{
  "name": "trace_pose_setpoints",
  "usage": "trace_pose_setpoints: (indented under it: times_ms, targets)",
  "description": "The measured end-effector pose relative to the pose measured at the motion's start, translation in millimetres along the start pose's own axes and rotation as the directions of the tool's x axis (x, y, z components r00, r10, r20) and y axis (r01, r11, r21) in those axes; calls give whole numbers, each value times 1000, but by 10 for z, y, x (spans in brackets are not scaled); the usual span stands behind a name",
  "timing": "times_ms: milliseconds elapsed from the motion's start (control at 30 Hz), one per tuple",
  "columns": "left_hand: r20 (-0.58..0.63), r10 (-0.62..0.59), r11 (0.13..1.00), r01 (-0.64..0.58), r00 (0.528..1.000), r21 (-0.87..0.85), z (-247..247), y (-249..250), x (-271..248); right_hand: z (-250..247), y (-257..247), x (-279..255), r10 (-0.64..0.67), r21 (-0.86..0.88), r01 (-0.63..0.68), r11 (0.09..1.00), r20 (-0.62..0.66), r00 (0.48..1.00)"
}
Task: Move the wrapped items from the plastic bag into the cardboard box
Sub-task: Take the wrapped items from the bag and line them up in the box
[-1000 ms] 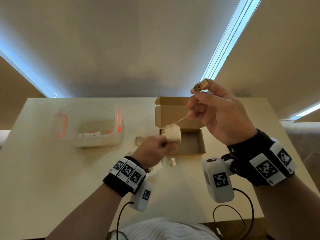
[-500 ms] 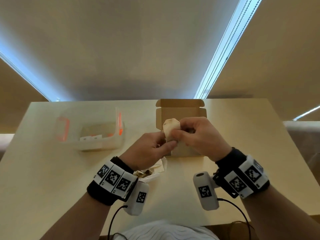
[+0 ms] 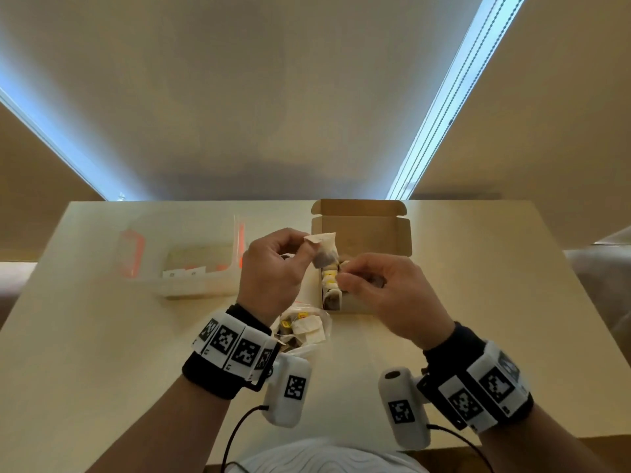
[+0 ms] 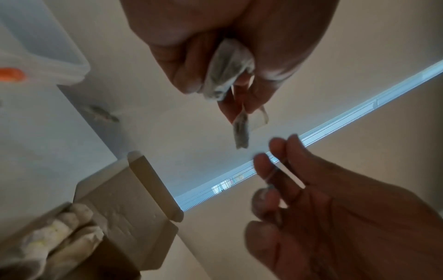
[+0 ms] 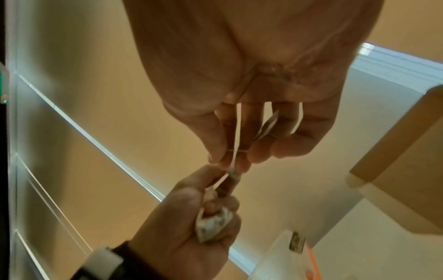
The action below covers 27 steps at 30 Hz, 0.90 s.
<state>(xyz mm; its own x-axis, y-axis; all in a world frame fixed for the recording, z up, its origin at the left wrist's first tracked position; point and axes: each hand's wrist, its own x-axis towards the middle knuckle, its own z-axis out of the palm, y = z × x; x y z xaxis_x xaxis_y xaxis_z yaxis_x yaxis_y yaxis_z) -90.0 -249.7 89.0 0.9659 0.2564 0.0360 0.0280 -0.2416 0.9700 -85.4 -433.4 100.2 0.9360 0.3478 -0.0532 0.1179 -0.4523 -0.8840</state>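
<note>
My left hand (image 3: 307,250) pinches a white paper tea bag (image 3: 322,252) above the left part of the open cardboard box (image 3: 367,230). In the left wrist view a second crumpled tea bag (image 4: 227,73) is tucked in that palm. Just to the right, my right hand (image 3: 343,274) pinches the bag's thin string (image 5: 236,145), with a small tag (image 5: 266,127) between its fingers. A row of wrapped tea bags (image 3: 329,285) lies along the box's left wall. The clear plastic bag (image 3: 304,331), with more tea bags inside, lies on the table by my left wrist.
A clear plastic container with orange clips (image 3: 191,268) stands on the left of the beige table (image 3: 495,302). One stray tea bag (image 4: 103,114) lies on the table between the container and the box. The box's lid stands upright at the back.
A second ago my right hand held the tag high, with the string stretched. It came down to the tea bag over the box, and the left hand has since lifted the bag slightly leftward.
</note>
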Motion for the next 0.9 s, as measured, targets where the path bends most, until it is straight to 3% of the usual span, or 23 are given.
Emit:
trace_pose_setpoints:
  times_ms: [67, 167, 233, 367, 500, 667, 800, 900]
  targets:
    - [5, -50, 997, 50, 999, -61, 32, 31, -11, 118, -2, -38, 11, 27, -13, 1000, 42, 999]
    - [65, -113, 985, 121, 991, -125, 49, 110, -43, 241, 65, -9, 136, 180, -154, 971, 107, 985]
    - [90, -102, 984, 114, 991, -134, 33, 141, -54, 231, 118, 18, 197, 308, -228, 923, 129, 972]
    - [95, -57, 988, 70, 994, -134, -31, 130, -56, 131, 164, 30, 172, 405, -214, 889, 139, 975]
    - [237, -73, 992, 96, 969, -85, -95, 133, -91, 25, 170, 108, 153, 266, -179, 947, 114, 982]
    - [486, -158, 987, 157, 860, 44, -115, 167, -122, -102, 65, 236, 67, -34, -64, 997, 124, 990]
    - [513, -172, 984, 128, 841, 121, -68, 103, -138, -130, -38, 280, -9, -126, 25, 992, 127, 992]
    - [481, -186, 982, 143, 857, 126, -4, 52, -151, -163, -114, 280, 20, -81, -7, 997, 165, 986]
